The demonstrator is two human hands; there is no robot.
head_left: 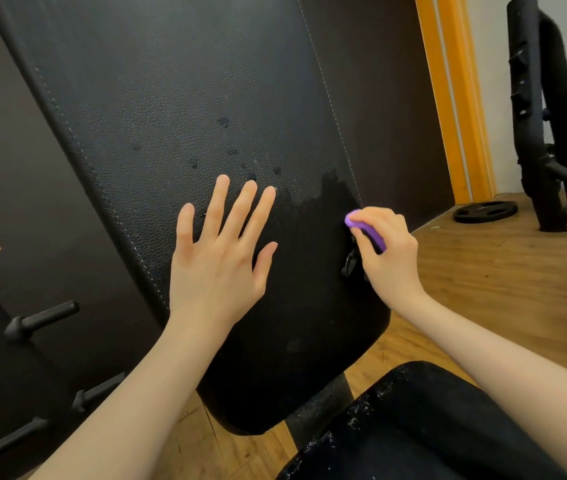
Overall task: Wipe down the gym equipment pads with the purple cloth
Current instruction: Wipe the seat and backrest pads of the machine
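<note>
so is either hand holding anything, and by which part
The right hand grips the bunched purple cloth, fingers curled round its middle, one end poking out. The left hand holds nothing; it lies flat on the back pad.

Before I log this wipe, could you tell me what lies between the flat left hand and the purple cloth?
Only a bare, damp-dark stretch of back pad, seen in the head view.

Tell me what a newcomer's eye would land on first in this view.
First the purple cloth, bunched in the right hand at the right edge of the big black back pad, the only bright colour against it. Next the left hand, spread flat on the pad's middle, with dark wet spots just above its fingertips. Then the orange strip on the wall at upper right.
</note>
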